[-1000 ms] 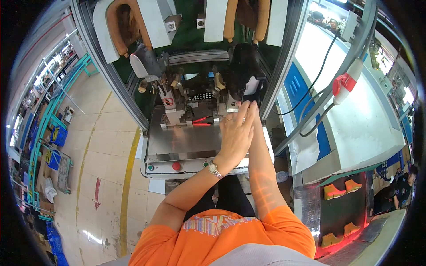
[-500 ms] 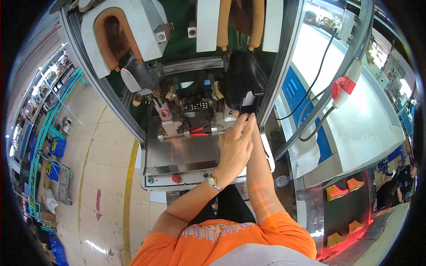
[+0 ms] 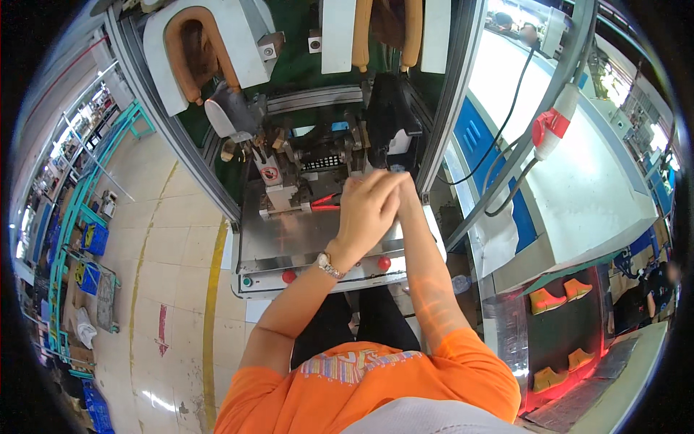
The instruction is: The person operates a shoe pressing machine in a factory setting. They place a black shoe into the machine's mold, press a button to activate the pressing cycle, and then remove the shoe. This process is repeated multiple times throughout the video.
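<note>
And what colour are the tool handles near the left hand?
The handles are red; head view.

From the left hand, worktop lies open at eight o'clock; pliers obstruct nine, the black form twelve, the post one.

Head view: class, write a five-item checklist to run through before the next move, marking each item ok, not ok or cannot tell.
1. Left red button and right red button uncovered: ok.
2. Metal bed free of loose tools: not ok; a red-handled tool lies there.
3. Watch removed: not ok; worn on the left arm.
4. Right grip empty: cannot tell; the left grip covers much of it.
5. Black piece fully seated: cannot tell; its underside is hidden.
</note>
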